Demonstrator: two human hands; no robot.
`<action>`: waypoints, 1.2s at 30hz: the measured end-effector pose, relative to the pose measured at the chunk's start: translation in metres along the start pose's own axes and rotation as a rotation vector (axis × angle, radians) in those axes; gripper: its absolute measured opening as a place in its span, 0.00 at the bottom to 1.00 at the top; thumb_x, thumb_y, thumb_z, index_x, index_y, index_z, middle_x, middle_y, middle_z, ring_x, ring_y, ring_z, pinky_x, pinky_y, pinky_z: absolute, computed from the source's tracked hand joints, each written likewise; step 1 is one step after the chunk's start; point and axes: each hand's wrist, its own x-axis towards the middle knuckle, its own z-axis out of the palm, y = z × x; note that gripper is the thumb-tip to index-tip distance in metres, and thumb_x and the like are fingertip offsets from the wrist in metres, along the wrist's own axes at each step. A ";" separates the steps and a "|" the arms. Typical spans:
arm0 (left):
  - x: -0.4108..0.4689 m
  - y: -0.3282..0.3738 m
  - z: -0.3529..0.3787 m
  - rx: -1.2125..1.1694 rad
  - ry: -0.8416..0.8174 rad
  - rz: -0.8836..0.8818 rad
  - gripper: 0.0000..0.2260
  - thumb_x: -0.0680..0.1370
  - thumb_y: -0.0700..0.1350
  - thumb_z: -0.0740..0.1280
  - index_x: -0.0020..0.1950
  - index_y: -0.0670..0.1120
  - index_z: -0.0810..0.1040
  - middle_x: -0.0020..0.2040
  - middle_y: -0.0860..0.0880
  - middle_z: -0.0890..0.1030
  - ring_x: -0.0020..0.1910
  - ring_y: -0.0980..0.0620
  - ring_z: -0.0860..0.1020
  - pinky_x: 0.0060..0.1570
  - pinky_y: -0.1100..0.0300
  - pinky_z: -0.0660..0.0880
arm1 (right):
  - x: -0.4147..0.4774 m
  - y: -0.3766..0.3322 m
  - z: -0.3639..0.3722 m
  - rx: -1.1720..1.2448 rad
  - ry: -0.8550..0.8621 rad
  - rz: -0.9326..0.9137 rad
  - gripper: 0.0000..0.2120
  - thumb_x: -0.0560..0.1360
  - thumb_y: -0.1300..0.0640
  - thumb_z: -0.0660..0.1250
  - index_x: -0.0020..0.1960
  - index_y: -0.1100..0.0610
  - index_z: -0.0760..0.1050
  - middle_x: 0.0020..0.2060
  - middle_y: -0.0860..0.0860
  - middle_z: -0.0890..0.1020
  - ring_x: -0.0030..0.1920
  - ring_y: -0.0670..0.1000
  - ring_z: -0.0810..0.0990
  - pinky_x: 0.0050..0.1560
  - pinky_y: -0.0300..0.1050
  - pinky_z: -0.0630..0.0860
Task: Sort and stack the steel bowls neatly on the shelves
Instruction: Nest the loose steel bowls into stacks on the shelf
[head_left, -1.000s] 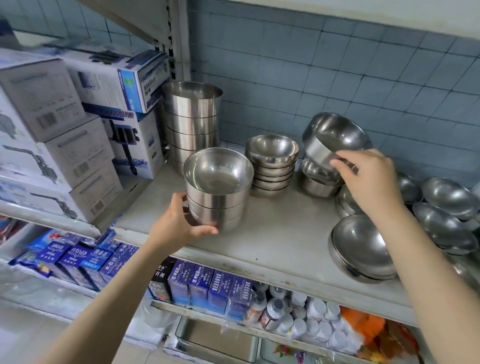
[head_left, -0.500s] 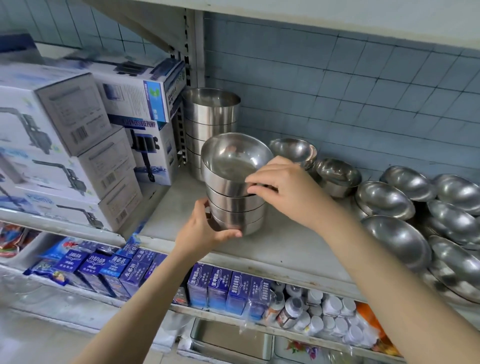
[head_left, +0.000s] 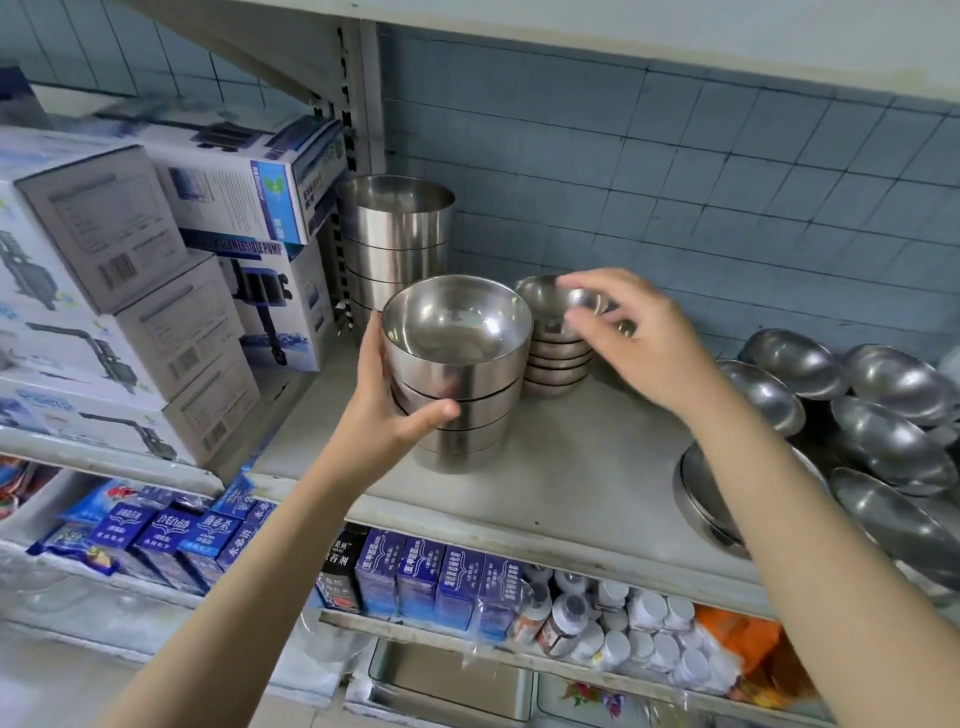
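Now right hand (head_left: 631, 338) off bowl stack (head_left: 457, 374), spread open, left hand (head_left: 387, 415) still gripping it

Hands: 2, left (head_left: 384, 415), right (head_left: 639, 338).
Bowl stacks: 3. Front stack (head_left: 457, 379) 4 bowls; small stack (head_left: 558, 353) about 5; tall stack (head_left: 397, 239) at least 3, base hidden.
Loose bowls (head_left: 883, 415) at right: about 7, overlapping, count unsure.
Pump boxes (head_left: 156, 291): 5 visible.
Blue packs (head_left: 421, 577), white-capped bottles (head_left: 644, 623) on lower shelf: too many, partly hidden.
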 end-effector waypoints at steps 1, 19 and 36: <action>0.002 0.006 0.002 0.002 0.016 0.011 0.52 0.65 0.59 0.78 0.80 0.51 0.51 0.75 0.55 0.66 0.73 0.59 0.67 0.73 0.59 0.65 | 0.002 0.016 -0.012 -0.037 0.085 0.090 0.11 0.79 0.53 0.67 0.61 0.48 0.78 0.58 0.43 0.79 0.58 0.45 0.78 0.59 0.41 0.75; -0.001 0.026 -0.005 0.135 0.019 0.011 0.47 0.61 0.65 0.78 0.74 0.54 0.62 0.65 0.59 0.76 0.65 0.62 0.75 0.66 0.62 0.72 | -0.011 0.130 -0.057 -0.583 -0.099 0.463 0.09 0.77 0.59 0.70 0.56 0.59 0.84 0.54 0.57 0.85 0.55 0.60 0.81 0.52 0.47 0.73; 0.016 0.035 -0.027 0.320 -0.196 0.056 0.48 0.64 0.58 0.79 0.77 0.55 0.55 0.67 0.63 0.69 0.66 0.67 0.69 0.68 0.67 0.63 | -0.043 -0.009 -0.049 -0.544 0.309 -0.132 0.03 0.76 0.64 0.71 0.46 0.61 0.83 0.40 0.54 0.86 0.42 0.55 0.78 0.48 0.44 0.73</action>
